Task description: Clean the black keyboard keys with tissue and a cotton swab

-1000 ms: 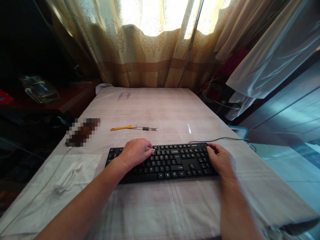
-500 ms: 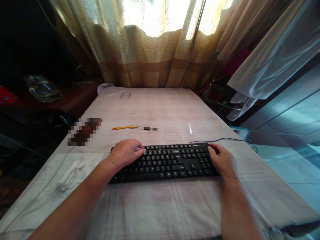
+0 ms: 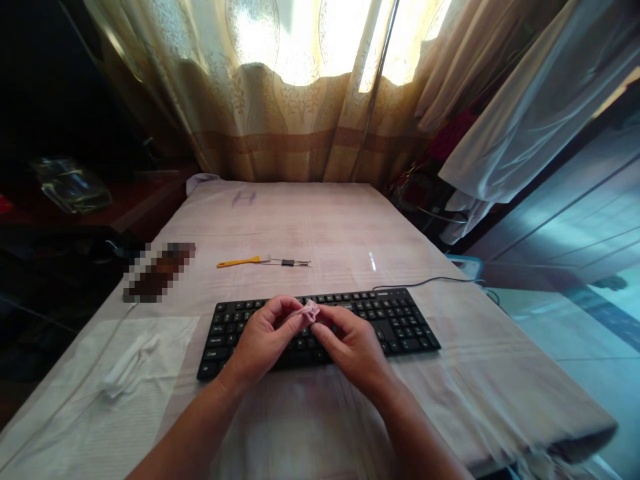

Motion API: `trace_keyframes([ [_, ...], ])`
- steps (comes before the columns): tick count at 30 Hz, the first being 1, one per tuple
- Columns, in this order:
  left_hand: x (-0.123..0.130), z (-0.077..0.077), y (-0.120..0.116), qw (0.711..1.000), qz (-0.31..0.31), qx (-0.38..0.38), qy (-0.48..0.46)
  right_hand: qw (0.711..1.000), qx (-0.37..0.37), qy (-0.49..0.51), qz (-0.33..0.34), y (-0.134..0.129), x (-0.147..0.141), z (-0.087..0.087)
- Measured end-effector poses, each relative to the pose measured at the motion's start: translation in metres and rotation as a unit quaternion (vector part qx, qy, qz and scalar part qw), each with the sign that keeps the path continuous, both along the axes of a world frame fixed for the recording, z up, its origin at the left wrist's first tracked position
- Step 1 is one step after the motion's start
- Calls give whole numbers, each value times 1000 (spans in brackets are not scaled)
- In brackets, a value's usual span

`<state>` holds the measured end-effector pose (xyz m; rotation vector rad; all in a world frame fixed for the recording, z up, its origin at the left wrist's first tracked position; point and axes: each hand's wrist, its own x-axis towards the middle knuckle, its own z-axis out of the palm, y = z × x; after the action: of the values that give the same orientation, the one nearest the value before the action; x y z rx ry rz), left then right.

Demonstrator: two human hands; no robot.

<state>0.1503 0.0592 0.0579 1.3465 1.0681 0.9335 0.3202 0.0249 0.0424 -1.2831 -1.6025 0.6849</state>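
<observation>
A black keyboard [image 3: 395,320] lies on the cloth-covered table, slightly slanted, its cable leading off to the right. Over its middle, both hands meet at a small crumpled pinkish-white piece of cloth or tissue [image 3: 311,311]. My left hand [image 3: 265,337] pinches one side of it between thumb and fingers. From the other side my right hand [image 3: 353,340] closes thumb and fingers on it too. The keys beneath my hands are partly hidden. Behind the keyboard rest a yellow-handled brush [image 3: 239,262] and metal tweezers [image 3: 295,263] with a dark band.
At the left lie a white cloth [image 3: 150,380] with a folded strip [image 3: 131,363] on it, a blurred-out brown object [image 3: 160,272] and a pale cable [image 3: 107,343]. A curtain [image 3: 280,127] hangs behind the table; white fabric [image 3: 505,133] hangs at the right.
My right hand has left the keyboard's right end and moved left to meet my left hand at the crumpled piece. The keyboard's left end sits nearer to me, so it slants more.
</observation>
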Motion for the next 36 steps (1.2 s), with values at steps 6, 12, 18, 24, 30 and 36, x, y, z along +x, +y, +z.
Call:
trace_keyframes([
  [6,-2,-8,-7,986,0,133,103,992,1,126,-31,-4,-15,-11],
  [12,-2,-10,-14,987,-18,114,109,998,-35,41,18,-14,-7,-3],
  [18,0,-12,-16,992,-21,64,106,999,5,-20,-39,-20,-8,-6],
  [24,-4,-17,-16,996,23,33,85,977,151,-143,-43,-26,-13,-8],
  [30,-5,-18,-16,995,-3,32,95,967,177,-182,-19,-22,-4,-4],
  [36,-12,-18,-15,964,28,168,203,959,110,-259,19,19,35,1],
])
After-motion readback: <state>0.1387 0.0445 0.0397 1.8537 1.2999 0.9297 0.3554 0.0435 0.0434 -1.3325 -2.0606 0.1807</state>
